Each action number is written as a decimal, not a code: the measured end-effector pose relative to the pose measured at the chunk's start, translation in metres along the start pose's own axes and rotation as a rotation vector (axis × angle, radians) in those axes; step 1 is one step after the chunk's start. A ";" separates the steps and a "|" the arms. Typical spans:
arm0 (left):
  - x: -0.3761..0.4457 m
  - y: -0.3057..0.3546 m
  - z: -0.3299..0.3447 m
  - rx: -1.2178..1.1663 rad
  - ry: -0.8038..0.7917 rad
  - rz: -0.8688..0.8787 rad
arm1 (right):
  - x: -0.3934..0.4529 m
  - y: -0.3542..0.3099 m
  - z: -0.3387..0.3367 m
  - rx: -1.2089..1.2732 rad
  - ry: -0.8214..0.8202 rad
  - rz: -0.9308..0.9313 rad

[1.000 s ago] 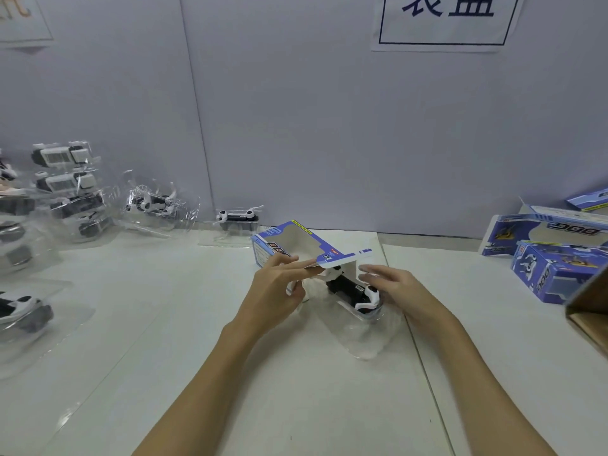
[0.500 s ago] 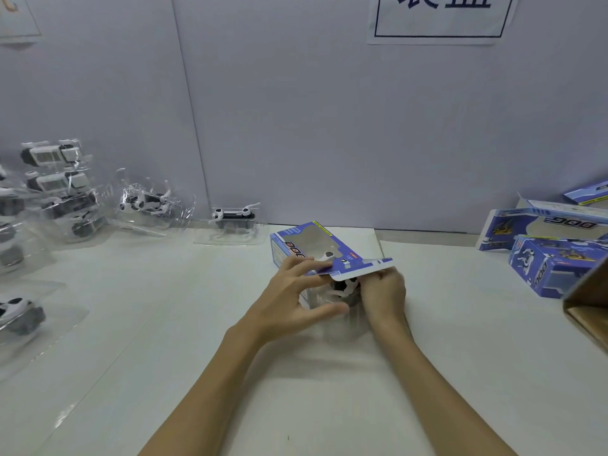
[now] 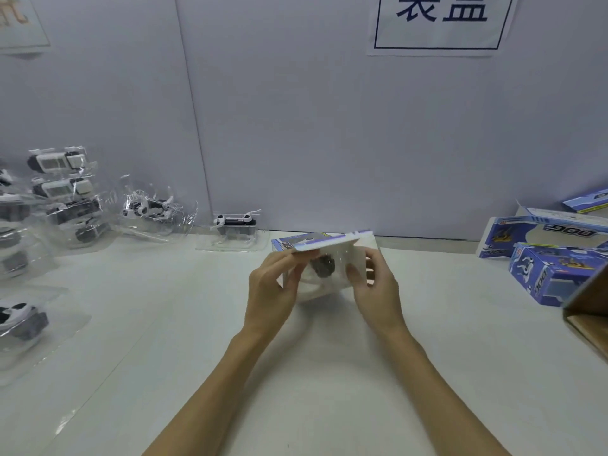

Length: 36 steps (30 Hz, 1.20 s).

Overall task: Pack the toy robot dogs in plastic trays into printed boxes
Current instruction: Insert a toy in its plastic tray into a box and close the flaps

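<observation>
Left hand: the left hand is at the left end of the printed box; fingers are curled against the box's open end and its raised flap, gripping it. Exact fingertip contact is blurred.
Right hand: the right hand is at the right end of the same box; the thumb lies on the near side and the fingers curl round the far right edge, gripping it.
Printed box: held between both hands, just above or resting on the white table; which one, cannot tell. The open end faces the camera, with the flap lifted level across the top.
Toy robot dog: the toy robot dog shows as a dark blurred shape inside the box opening, between the 2 hands.
Plastic tray: the clear plastic tray shows faintly round the dog at the box mouth; how far in it sits is not clear.
Waiting stock: more trayed dogs are stacked at far left by the wall, with 1 single trayed dog standing just left of the held box.
Other boxes: blue printed boxes lie at the right, well apart from the hands, beside a brown carton at the frame edge.
Wall: a paper sign hangs above.
</observation>
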State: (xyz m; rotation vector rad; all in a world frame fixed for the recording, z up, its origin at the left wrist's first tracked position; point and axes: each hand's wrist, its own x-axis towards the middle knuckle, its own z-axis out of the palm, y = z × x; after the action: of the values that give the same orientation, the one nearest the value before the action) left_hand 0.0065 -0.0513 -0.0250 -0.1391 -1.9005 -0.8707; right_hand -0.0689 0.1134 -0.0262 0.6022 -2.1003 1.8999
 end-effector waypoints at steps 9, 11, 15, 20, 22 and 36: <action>0.008 0.012 -0.005 -0.374 -0.184 -0.028 | 0.001 -0.023 -0.008 0.120 0.314 -0.123; 0.008 0.013 -0.002 -0.330 -0.138 -0.042 | 0.001 -0.027 -0.013 0.139 0.331 -0.133; 0.008 0.019 -0.004 -0.424 -0.048 -0.147 | -0.006 -0.038 -0.012 0.075 0.167 -0.268; 0.009 0.034 -0.006 -0.691 -0.105 -0.416 | -0.010 -0.043 -0.008 0.123 -0.094 -0.299; 0.010 0.036 -0.006 -0.752 -0.156 -0.411 | -0.011 -0.044 -0.009 0.127 -0.082 -0.282; 0.013 0.040 -0.007 -0.636 -0.104 -0.394 | -0.008 -0.046 -0.015 0.081 -0.079 -0.339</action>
State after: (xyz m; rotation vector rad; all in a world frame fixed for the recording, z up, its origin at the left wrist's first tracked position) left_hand 0.0234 -0.0297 0.0074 -0.1976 -1.7072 -1.7507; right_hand -0.0423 0.1261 0.0124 0.9954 -1.8291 1.7970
